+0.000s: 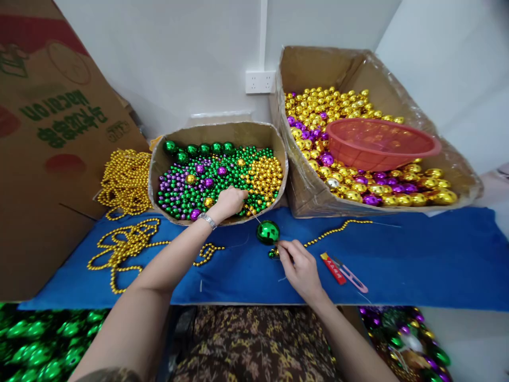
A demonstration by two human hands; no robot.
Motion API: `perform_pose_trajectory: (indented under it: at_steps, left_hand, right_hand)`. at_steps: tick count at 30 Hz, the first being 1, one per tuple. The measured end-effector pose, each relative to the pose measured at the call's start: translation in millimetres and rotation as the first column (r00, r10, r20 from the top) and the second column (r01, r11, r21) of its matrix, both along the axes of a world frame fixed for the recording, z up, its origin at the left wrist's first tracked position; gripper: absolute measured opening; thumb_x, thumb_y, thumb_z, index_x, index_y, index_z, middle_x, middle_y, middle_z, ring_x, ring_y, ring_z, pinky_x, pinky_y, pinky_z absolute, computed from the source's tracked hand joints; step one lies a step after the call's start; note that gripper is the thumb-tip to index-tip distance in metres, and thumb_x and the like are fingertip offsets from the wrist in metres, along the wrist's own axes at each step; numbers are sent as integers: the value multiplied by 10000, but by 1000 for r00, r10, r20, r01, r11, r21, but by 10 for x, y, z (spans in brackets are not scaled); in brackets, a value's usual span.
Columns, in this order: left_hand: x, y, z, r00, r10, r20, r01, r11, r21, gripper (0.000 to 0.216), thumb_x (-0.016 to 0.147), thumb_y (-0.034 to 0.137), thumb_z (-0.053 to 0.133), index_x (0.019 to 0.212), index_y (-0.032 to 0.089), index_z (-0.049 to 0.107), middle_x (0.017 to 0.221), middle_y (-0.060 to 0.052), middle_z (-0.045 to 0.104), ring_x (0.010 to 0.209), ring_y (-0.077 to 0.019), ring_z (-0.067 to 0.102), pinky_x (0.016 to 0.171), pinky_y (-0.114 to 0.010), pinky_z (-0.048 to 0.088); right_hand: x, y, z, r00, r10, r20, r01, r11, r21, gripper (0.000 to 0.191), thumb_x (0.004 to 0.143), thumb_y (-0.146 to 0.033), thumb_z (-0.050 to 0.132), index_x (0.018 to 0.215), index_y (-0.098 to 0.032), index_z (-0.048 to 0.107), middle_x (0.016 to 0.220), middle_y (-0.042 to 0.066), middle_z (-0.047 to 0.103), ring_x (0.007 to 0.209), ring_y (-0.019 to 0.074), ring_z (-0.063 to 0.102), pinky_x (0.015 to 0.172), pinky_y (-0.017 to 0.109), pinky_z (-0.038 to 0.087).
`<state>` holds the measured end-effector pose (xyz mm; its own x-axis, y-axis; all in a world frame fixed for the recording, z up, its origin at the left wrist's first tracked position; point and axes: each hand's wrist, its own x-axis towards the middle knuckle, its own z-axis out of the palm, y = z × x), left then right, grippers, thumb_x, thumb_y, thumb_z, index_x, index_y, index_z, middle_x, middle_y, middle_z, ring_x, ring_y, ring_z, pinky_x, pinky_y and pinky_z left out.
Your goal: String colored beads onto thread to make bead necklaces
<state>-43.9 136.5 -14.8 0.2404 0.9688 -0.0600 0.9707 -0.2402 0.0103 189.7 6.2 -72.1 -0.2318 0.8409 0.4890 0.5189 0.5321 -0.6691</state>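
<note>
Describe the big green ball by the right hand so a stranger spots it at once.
Find the blue cloth and, at its back, the smaller open box. In front of that box's right end, by the right hand, is a shiny green ball. It dwarfs the small green beads just below it and the gold strand beside it.

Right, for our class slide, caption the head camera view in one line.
Left hand at a box of colourful beads, right hand beside a shiny green ball, above blue cloth.
</note>
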Motion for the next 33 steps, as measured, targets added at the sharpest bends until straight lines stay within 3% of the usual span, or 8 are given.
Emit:
perform_pose_trajectory:
  at_steps: [5,15,17,19,20,22,26,33]
  left_hand:
    - [2,44,46,997,46,56,-50,997,66,267,911,277,474,1083,157,639,1008,-135,686,938,-262,641,770,-341,491]
    - [117,103,47,946,24,324,-60,993,102,151,871,184,540,965,148,653,964,-119,692,906,-232,644,744,-317,486]
    - [67,0,95,752,44,657,-76,997,20,166,887,276,557,959,156,646,920,-91,700,813,-181,647,688,-277,487]
    - [20,-149,141,317,145,937,-36,989,-141,218,861,359,607,947,162,642,877,-70,702,758,-148,645,635,-242,483]
    - [3,-230,160,100,215,972,10,976,-217,241,834,379,643,939,163,644,861,-65,703,746,-142,647,618,-232,482]
    - [-13,-383,185,-149,324,934,86,945,-314,270,781,380,706,931,162,651,831,-57,706,722,-131,648,602,-220,485]
    - [-1,-580,187,-303,412,859,156,911,-381,287,743,350,756,925,146,668,808,-58,709,690,-121,645,602,-216,499]
    - [19,-682,117,-319,435,842,182,900,-396,289,768,380,738,924,145,674,815,-66,715,690,-119,640,624,-231,499]
  right_hand:
    - [6,11,0,1000,-8,-7,8,1000,21,146,964,-212,487,962,-187,631,803,35,631,723,146,619,702,253,491]
    - [-1,27,5,1000,-18,-4,18,999,31,140,965,-205,485,964,-195,625,802,29,629,726,145,619,700,252,489]
    - [10,24,12,1000,-22,-7,23,999,33,139,964,-203,487,962,-196,626,806,30,632,727,145,619,702,252,491]
    - [11,20,24,1000,-22,-11,22,999,35,140,963,-204,488,961,-195,628,800,29,630,720,144,616,702,252,493]
    - [8,18,32,1000,-20,-13,21,999,36,140,963,-204,489,960,-194,629,794,29,628,713,143,614,700,252,493]
    - [-4,10,48,1000,-15,-16,16,999,38,142,963,-205,489,960,-192,630,787,28,625,702,142,610,697,251,494]
    - [-26,-14,66,1000,-12,-7,12,999,39,149,963,-214,487,961,-188,635,792,34,632,706,143,615,697,253,496]
    - [-37,-34,61,999,-23,26,22,999,41,169,964,-233,482,972,-189,645,800,43,647,715,152,635,695,263,507]
